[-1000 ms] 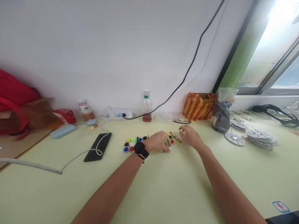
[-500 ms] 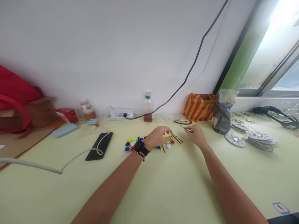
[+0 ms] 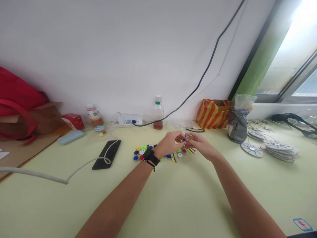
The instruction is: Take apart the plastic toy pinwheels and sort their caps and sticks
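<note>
One thin blue stick (image 3: pixel 185 135) between the hands, long axis close to upright, top end poking up past the fingertips. Right hand (image 3: pixel 201 147): narrow pinch, looks to have the stick from its right side. Left hand (image 3: pixel 170 144): on the stick's left, thumb and index curled in close to it. Small blue bit at the fingertips around the stick's middle; too small to say if it's a separate part or the stick itself. So can't make out whether the left grip holds anything or just touches.

Key relation: stick stands crosswise to the line joining the hands. Lies left of the right palm, right of the left palm. No clear winner on which hand is nearer; both sets of fingertips practically meet at it.

Just on the near side of the fingertips, on the pale green tabletop (image 3: pixel 173 198): red disc (image 3: pixel 184 151), green disc (image 3: pixel 178 151), white disc (image 3: pixel 180 155). Coloured sticks (image 3: pixel 191 151) lie slanted by the right fingers, partly covered. Second stick bunch (image 3: pixel 173 158) on the near side of the left hand, next to a blue disc (image 3: pixel 168 156). More discs (image 3: pixel 138 153) clustered left of the smartwatch (image 3: pixel 149 154), some hidden by the wrist.
</note>
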{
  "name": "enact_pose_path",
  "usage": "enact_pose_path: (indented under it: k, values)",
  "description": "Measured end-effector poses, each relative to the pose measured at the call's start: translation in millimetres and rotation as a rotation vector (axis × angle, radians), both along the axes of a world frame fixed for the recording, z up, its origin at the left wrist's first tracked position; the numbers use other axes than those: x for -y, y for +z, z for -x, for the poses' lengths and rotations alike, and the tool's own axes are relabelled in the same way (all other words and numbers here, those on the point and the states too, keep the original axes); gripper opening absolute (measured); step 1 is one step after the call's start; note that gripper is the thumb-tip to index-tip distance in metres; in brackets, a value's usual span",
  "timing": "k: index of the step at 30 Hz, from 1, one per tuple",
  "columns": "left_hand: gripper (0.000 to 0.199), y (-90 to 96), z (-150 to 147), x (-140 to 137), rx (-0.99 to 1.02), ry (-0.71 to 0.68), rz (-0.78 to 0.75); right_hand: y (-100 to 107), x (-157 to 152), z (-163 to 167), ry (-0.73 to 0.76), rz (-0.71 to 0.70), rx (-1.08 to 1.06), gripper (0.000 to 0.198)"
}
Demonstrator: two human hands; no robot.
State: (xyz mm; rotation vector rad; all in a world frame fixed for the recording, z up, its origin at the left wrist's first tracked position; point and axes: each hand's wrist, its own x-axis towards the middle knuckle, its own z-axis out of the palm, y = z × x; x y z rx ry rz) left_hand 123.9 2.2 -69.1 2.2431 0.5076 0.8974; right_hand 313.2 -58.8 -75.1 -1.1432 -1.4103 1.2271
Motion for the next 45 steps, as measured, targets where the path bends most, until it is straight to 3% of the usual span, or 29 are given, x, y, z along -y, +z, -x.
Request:
enact_pose_path:
  k: [7, 12, 16, 19, 21, 25, 31, 34, 41, 45]
  values:
    - [0.008, -3.0, -3.5, 5.5, -0.021, -0.065, 0.056, -0.3, 2.0, -0.6, 0.032, -0.033, 0.168, 0.011]
    - [0.008, -5.0, -2.8, 7.1, -0.061, -0.049, 0.072, -3.3, 1.0, 0.1, -0.017, -0.080, 0.293, 0.014]
    - [0.013, -5.1, -0.3, 7.2, -0.083, -0.048, 0.078, -20.3, -13.4, -20.7, -0.243, -0.104, 0.376, 0.031]
    - [0.012, -10.8, -3.4, 9.0, -0.137, -0.112, 0.075, -40.8, -27.5, -37.1, -0.418, -0.243, 0.668, 0.036]
    - [0.016, -17.5, -7.7, 10.6, -0.208, -0.135, 0.025, -53.8, -33.9, -43.5, -0.448, -0.284, 0.806, 0.035]
    - [0.009, -30.0, -13.7, 11.7, -0.362, -0.138, -0.134, -69.9, -37.1, -47.9, -0.423, -0.258, 0.885, 0.030]
    - [0.009, -30.9, -11.1, 11.4, -0.373, -0.071, -0.282, -72.2, -33.7, -50.2, -0.380, -0.211, 0.940, 0.028]
    - [0.019, -31.3, -10.3, 13.2, -0.328, -0.019, -0.306, -70.2, -32.9, -49.4, -0.358, -0.199, 0.939, 0.026]
    - [0.012, -41.5, -10.4, 10.8, -0.351, 0.055, -0.328, -63.6, -30.3, -44.3, -0.309, -0.180, 0.918, 0.020]
    - [0.018, -28.2, -10.0, 11.0, -0.284, 0.035, -0.327, -55.7, -25.2, -35.3, -0.242, -0.202, 0.890, 0.021]
